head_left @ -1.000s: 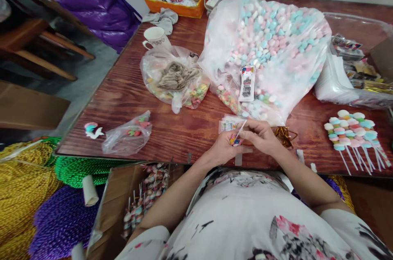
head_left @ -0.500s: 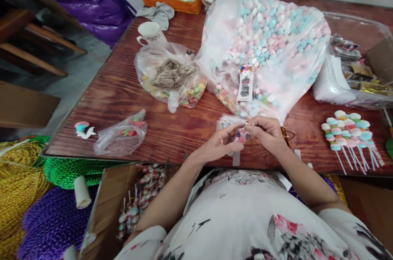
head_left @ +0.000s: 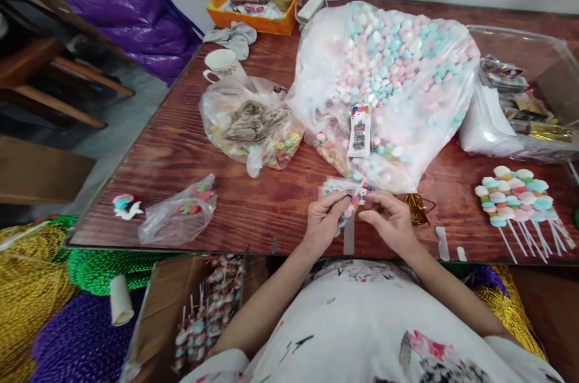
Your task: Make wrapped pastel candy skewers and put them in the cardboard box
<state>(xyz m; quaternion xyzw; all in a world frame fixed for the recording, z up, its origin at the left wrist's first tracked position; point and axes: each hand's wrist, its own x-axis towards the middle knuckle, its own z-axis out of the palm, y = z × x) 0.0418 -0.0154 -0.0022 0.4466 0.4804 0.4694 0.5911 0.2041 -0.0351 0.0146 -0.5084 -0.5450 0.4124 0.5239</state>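
Right, clock centred on the hands, 12 = far edge of table [head_left: 158, 148]. L hand [head_left: 324, 223]: thumb & forefinger clamped on a small multicol. piece [head_left: 352, 207] (pink/blue bits, too blurry to name properly), which sits dead centre betw. the two hands. R hand [head_left: 392, 217]: thumb apart from its fingers, fingertips by the piece's upper end; can't tell if they touch it.

Close in: printed packets [head_left: 333, 186] at 11, just past L fingers; clear strip [head_left: 348, 237] at 6, lying near table edge; gold ties [head_left: 415, 210] at 3, just beside R hand.

Further out: big clear bag [head_left: 398, 69] of pink, white & blue sweets betw. 12 and 1, w/ a white printed packet [head_left: 359, 131] lying on it. Clear plastic box [head_left: 486, 132] at 2. Group of marshmallow sticks [head_left: 517, 196] at 3, well apart from R hand. Clear bag [head_left: 217, 129] w/ brown cloth [head_left: 253, 122] on top at 10, white mug [head_left: 221, 64] just behind. Small clear bag [head_left: 160, 223] w/ red/green bits at 9; pink, blue & white piece [head_left: 127, 207] same line, farther out.
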